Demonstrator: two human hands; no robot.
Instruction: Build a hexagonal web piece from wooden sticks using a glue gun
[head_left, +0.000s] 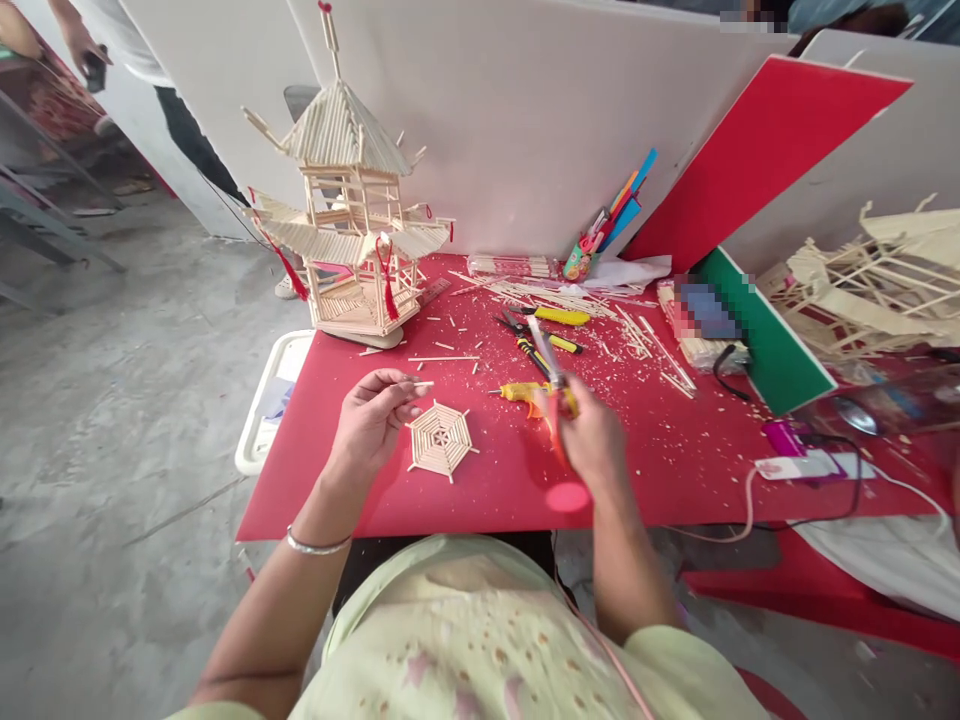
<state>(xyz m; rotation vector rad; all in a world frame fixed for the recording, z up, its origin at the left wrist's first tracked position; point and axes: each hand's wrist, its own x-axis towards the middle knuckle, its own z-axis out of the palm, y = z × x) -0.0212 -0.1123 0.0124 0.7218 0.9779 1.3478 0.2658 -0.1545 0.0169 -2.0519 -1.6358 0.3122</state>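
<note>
My left hand [373, 415] is closed in a pinch on a short wooden stick [424, 384], whose pale end points to the right. Just below it, a hexagonal stick panel [441, 440] in a spiderweb pattern lies flat on the red table [315, 500]. My right hand [592, 440] grips scissors [551, 360] with red-orange handles, blades upward and slightly blurred by motion. Close by that hand rests a yellow hot glue gun [517, 392], partly hidden behind the scissors. Beyond it are pliers [529, 345] with black and yellow handles and a yellow utility knife [561, 316].
A stick-built pagoda model [352, 220] with red tassels stands at the back left. Loose sticks [637, 340] and chips litter the table. Farther right are a pen cup [579, 258], a green board [772, 340], another stick model [862, 285] and a power strip [795, 467].
</note>
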